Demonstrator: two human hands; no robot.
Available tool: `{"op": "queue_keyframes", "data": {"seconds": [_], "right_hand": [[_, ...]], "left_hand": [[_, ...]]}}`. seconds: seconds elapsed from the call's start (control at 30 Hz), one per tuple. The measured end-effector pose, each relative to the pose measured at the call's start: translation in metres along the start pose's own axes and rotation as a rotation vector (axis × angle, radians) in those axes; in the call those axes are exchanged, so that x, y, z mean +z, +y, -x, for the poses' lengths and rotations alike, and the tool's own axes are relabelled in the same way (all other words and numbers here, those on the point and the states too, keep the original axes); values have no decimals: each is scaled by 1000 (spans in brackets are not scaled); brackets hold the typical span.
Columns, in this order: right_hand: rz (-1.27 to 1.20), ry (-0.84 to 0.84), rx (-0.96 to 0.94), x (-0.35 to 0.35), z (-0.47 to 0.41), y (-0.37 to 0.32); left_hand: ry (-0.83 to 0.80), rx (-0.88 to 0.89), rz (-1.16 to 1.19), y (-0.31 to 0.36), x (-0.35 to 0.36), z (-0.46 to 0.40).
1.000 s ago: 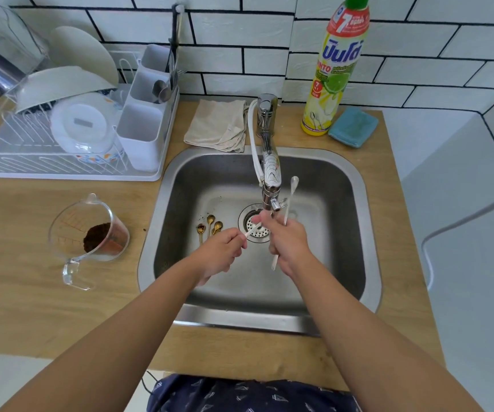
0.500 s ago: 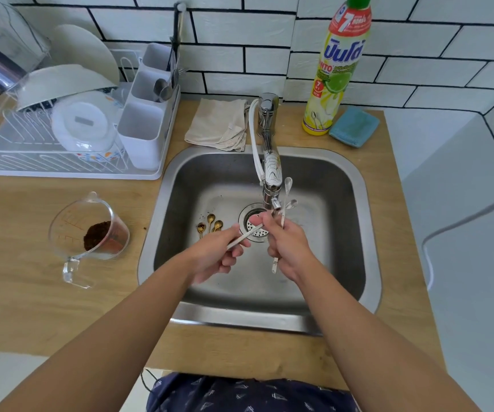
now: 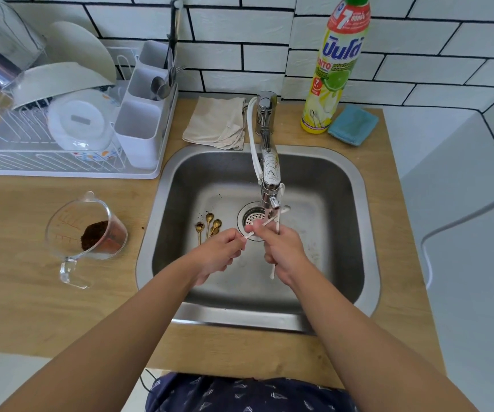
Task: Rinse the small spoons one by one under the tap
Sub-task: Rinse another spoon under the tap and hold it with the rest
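Two white spoons are held under the tap: one pinched by the left hand, one gripped by the right hand; gold spoons lie at nine o'clock of the drain.

There is one camera, and it sits on the person's head. It looks forward and down, almost straight onto the sink in the wooden counter. The sink fills the middle of the picture and is close. Both arms reach in from the bottom edge, and the left hand and right hand meet near the middle. The tiled wall runs along the top, so the camera faces it. The wide lens bends lines near the edges. No other view shares the scene.
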State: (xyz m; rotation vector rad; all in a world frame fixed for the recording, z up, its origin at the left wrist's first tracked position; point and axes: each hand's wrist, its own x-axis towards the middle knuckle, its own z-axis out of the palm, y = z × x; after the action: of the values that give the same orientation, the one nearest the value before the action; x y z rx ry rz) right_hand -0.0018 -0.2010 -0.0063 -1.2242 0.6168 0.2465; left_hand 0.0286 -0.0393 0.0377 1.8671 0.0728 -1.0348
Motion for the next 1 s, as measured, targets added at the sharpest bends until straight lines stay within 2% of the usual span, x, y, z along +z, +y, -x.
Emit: {"op": "queue_keyframes", "data": {"seconds": [0.17,0.37,0.5,0.8,1.0], "right_hand": [[-143,154,-24,-6,-11,-14],[45,37,-15,10,0,-4],[-147,233,-20,-1,-13,-16],[-8,68,51,4,-4,3],[-124,150,2,3,-11,-4]], "left_hand": [[53,54,-19,-4,-5,3],[75,92,-21,2,-2,0],[111,123,-126,-4,-3,1],[231,76,-132,-18,4,0],[239,102,-113,-14,7,2]]}}
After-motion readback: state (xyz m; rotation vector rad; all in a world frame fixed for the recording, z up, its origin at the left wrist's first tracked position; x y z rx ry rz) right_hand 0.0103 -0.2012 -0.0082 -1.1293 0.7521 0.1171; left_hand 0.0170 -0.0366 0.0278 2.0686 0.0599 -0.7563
